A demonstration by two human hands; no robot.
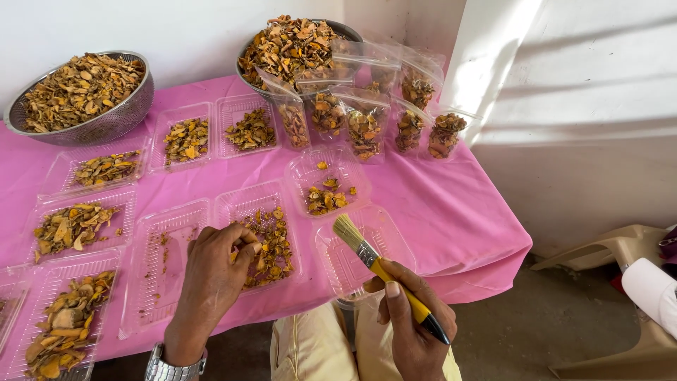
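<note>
Two hands at work over a pink tablecloth (437, 204). We log the left hand (211, 275) resting on a clear plastic tray (243, 204), fingertips pinched on dried orange-brown slices (271, 243) inside it. We log the right hand (412, 317) closed around a yellow-handled brush (381, 268), bristles tilted up over an empty tray (388, 236) just right of the first. Beyond stand two metal bowls (113, 120) and several filled clear bags (363, 127).

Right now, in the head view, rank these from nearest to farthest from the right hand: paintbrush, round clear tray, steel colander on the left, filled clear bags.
1. Paintbrush, held in the right hand.
2. Round clear tray, ahead, mid-table.
3. Filled clear bags, back right.
4. Steel colander, far back left.
</note>
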